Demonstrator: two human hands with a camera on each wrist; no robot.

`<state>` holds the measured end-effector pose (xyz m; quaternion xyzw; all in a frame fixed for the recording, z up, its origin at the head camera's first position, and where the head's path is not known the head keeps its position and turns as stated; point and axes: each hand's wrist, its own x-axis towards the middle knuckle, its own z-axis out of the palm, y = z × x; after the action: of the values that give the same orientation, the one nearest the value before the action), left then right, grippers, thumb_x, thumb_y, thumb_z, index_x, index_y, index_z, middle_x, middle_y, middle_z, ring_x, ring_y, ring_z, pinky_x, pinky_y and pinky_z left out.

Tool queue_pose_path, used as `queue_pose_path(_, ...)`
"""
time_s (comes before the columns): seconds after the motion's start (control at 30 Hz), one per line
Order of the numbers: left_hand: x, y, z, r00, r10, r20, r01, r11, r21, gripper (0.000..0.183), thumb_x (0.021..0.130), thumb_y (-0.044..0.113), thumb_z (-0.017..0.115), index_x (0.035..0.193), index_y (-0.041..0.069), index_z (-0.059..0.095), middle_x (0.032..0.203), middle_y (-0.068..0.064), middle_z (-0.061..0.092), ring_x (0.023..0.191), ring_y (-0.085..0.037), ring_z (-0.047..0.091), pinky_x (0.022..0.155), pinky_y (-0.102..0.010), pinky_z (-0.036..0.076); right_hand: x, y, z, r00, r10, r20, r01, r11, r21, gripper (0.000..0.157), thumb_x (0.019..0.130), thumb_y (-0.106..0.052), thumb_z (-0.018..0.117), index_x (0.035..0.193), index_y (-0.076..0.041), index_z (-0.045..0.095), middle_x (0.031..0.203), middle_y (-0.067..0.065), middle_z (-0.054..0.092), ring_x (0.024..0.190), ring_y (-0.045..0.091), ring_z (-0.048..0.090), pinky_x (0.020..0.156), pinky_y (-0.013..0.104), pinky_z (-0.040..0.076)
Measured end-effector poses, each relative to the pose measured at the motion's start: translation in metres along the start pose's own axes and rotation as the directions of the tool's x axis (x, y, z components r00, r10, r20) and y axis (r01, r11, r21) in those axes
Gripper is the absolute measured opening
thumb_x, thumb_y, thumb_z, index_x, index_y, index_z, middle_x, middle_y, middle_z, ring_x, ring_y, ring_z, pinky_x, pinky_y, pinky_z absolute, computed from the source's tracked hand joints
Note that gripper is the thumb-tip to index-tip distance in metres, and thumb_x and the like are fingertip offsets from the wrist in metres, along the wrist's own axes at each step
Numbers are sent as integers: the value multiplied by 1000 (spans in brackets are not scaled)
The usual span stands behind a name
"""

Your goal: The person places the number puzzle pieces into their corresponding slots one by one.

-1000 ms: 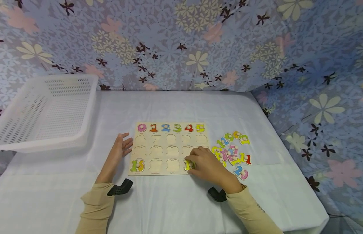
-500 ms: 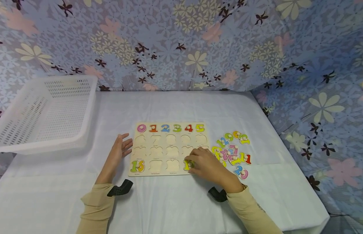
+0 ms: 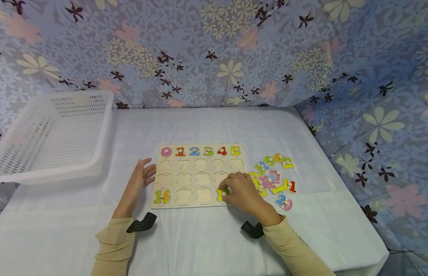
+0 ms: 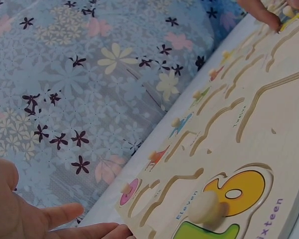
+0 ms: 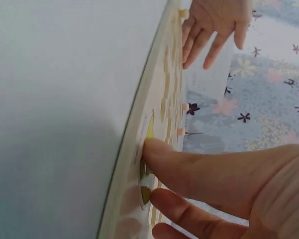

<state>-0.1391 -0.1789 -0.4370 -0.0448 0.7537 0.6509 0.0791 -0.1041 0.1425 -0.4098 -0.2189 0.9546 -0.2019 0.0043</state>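
Note:
A wooden number puzzle board [image 3: 193, 188] lies on the white-covered table, with pieces 0 to 5 along its top row and a 16 piece [image 3: 162, 196] at lower left. My right hand [image 3: 243, 193] is over the lower right corner, thumb and fingertips pinching a yellow-and-green number piece [image 3: 220, 194] in the bottom row. Its first digit is a 1; fingers partly hide the second. In the right wrist view, thumb and index finger stand at either side of this piece [image 5: 146, 194]. Beside the board's left edge rests my left hand [image 3: 141, 174], fingers extended and holding nothing.
Several loose knobbed number pieces [image 3: 269, 180] lie partly overlapping to the right of the board. A white perforated plastic basket [image 3: 105, 142] stands at the table's left. Floral cloth [image 3: 200, 53] hangs behind and to the right of the table [image 3: 207, 122].
My right hand has shifted slightly right, uncovering more of the piece at its fingertips. The left hand stays beside the board. The whole head view drifts slightly.

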Motion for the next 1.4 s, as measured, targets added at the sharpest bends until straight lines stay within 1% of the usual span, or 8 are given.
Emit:
queue_pose_path(0.17,-1,2,1,1000,13,7,-13,1000,11,97,89,78,18,153,6,21,151,-24,32,136,-34,37,101,-26,44,-3,1,-1,1000,-24,1,24,999,-21,25,71,-11,84,93,-16,74,87,-6,62,94,22,56,99,50,37)
queue_pose_path(0.37,-4,1,2,1000,19,8,-19,1000,4,98,88,79,20,152,5,21,151,-25,30,137,-35,35,109,-45,34,-20,14,-16,999,6,-32,-7,999,-36,30,74,-15,82,102,-13,73,98,0,65,103,26,55,98,51,37)
queue_pose_path(0.57,-3,-5,1,1000,15,3,-15,1000,0,104,84,83,22,152,6,20,152,-25,29,137,-35,33,111,-49,30,-58,49,-45,987,137,-78,-143,987,-69,34,73,-14,85,104,-7,72,99,5,65,99,31,56,91,60,37)
queue_pose_path(0.7,-5,-4,0,1000,13,4,-13,1000,10,94,90,77,19,153,7,21,152,-23,30,138,-33,34,111,-47,31,-83,70,-59,965,254,-63,-260,960,-105,36,73,-18,84,104,-4,72,95,7,64,95,33,55,84,61,39)
queue_pose_path(0.83,-9,2,1,1000,13,8,-13,999,39,85,96,69,15,152,5,21,151,-24,30,138,-34,33,110,-45,33,-99,82,-63,948,313,-53,-318,935,-156,39,71,-22,85,103,-3,72,97,10,64,97,38,55,82,64,40)
queue_pose_path(1.07,-18,18,3,1000,-1,12,0,999,40,84,97,66,14,152,2,18,152,-27,27,139,-37,30,111,-45,32,-106,89,-61,945,326,-34,-327,931,-166,40,71,-21,86,102,-1,72,96,11,64,95,38,55,83,62,41)
queue_pose_path(1.17,-16,14,4,1000,12,16,-13,998,56,86,96,67,13,152,1,19,151,-27,29,138,-37,32,109,-40,35,-107,89,-59,942,333,-29,-333,927,-170,40,70,-19,86,103,0,72,97,12,64,94,37,56,83,62,41)
queue_pose_path(1.4,-9,7,5,1000,18,21,-19,999,32,86,96,68,15,152,3,20,151,-26,29,138,-37,32,110,-44,34,-108,87,-60,936,353,-12,-350,924,-153,41,72,-18,85,105,2,70,102,16,63,97,38,56,85,61,43)
